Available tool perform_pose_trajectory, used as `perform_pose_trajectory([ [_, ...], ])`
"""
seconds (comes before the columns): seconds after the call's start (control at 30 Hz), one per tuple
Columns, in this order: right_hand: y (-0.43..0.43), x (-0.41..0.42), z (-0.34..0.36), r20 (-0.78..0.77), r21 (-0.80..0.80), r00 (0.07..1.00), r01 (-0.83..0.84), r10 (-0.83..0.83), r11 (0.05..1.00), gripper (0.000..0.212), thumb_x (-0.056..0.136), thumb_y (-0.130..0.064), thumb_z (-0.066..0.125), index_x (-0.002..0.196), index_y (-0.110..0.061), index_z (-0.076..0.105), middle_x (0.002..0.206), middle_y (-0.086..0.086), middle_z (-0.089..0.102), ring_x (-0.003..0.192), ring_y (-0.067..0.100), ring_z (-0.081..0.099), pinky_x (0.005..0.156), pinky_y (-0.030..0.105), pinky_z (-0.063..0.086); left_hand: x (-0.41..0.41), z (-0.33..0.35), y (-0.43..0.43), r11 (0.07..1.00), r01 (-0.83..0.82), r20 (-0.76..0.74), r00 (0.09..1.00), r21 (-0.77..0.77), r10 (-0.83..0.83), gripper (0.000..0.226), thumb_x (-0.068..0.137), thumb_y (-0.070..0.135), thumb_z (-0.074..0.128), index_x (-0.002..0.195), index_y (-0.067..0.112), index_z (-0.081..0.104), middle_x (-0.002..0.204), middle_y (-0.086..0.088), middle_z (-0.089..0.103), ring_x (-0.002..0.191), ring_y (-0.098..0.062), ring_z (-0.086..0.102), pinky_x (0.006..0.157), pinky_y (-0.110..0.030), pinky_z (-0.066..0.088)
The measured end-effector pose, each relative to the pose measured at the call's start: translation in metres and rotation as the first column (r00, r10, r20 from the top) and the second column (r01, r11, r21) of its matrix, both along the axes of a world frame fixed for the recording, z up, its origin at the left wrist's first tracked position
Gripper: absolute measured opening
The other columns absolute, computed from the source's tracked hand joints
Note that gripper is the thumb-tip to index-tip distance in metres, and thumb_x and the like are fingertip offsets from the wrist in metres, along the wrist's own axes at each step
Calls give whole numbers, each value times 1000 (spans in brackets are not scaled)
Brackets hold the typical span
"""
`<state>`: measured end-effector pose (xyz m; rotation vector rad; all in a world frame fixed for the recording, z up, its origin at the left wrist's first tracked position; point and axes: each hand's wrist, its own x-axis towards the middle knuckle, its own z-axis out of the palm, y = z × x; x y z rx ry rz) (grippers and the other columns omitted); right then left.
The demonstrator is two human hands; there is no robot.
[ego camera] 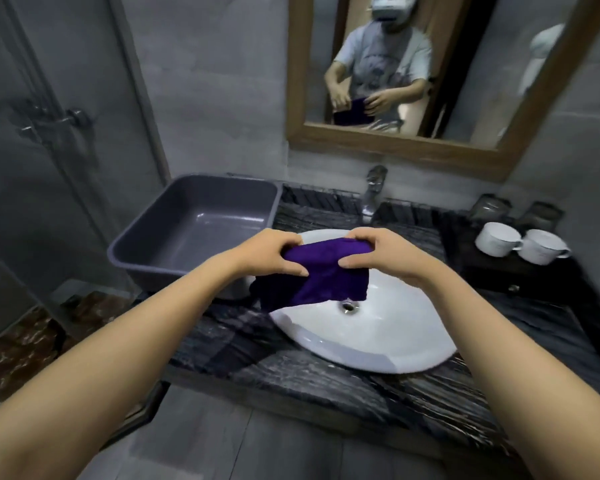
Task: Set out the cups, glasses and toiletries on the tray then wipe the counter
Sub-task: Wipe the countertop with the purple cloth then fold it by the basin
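Note:
A purple cloth (326,275) hangs over the white sink (378,341), stretched between both hands. My left hand (267,252) grips its left edge and my right hand (371,252) grips its right edge. Two white cups (497,239) (541,245) stand on a dark tray (499,271) at the right of the dark marble counter (291,372). Behind the cups, two clear glasses (490,207) (539,214) sit upside down. No toiletries are visible.
A grey plastic tub (194,223) sits empty at the counter's left end. A chrome tap (373,194) rises behind the sink. A wood-framed mirror (395,143) hangs on the wall above. A glass shower door stands to the left.

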<state>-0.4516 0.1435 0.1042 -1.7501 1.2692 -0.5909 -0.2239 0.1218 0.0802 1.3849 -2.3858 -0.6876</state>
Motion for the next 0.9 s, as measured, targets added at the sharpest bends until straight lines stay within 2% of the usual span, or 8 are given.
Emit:
perform_pose_trajectory([
  [0.13,22,-53,3,164,-6,965,209,-205,978,29,79,-4,70,103,-19,64,99,4,66,88,15,63,82,32,53,-54,17,-9,974,167,-121,981,155,-149,22,72,31,75,68,28,54,67,10,53,64,-8,49,61,-23,39],
  [0.27,52,-107,-1,159,-88,916,385,-369,918,34,80,3,65,98,-25,61,99,-5,64,87,7,60,79,17,51,-117,17,-5,902,324,-229,937,286,-265,18,76,20,73,71,29,58,62,19,58,59,-1,53,56,-16,41],
  [0.37,76,-152,-10,78,-166,862,506,-500,846,37,78,4,65,105,-20,59,107,1,62,100,14,57,97,32,46,-170,9,5,815,443,-343,882,375,-322,19,79,6,69,86,21,62,75,16,67,67,1,61,58,-15,46],
  [0.43,94,-184,-18,16,-204,797,593,-603,779,38,77,2,66,105,-22,58,110,1,61,106,19,57,104,41,42,-207,-5,12,788,472,-373,866,394,-332,28,76,5,71,101,15,63,96,1,71,84,-7,65,72,-23,53],
  [0.47,104,-200,-23,-18,-220,759,632,-651,743,37,76,0,67,104,-22,59,109,0,61,108,21,57,104,41,41,-226,-12,17,783,478,-374,864,399,-338,35,74,7,73,107,11,62,104,-7,69,91,-15,64,80,-31,54],
  [0.53,124,-228,-35,-90,-249,683,690,-725,680,34,76,-2,68,105,-18,61,107,0,62,109,24,58,101,38,42,-263,-28,31,788,473,-358,868,394,-343,40,72,7,74,110,8,61,105,-10,67,91,-20,61,83,-38,51],
  [0.67,158,-277,-66,-242,-283,533,760,-811,585,33,77,-8,68,109,-13,61,113,10,65,107,27,57,94,32,41,-329,-58,61,808,471,-319,873,355,-369,34,71,10,75,104,9,65,95,-6,67,84,-16,58,83,-34,49],
  [0.9,184,-340,-128,-392,-257,380,830,-838,496,31,81,-9,63,112,-9,59,117,16,60,110,32,54,95,34,41,-414,-101,84,825,467,-189,884,319,-428,35,74,12,72,108,12,65,105,-8,69,86,-14,59,74,-24,43],
])
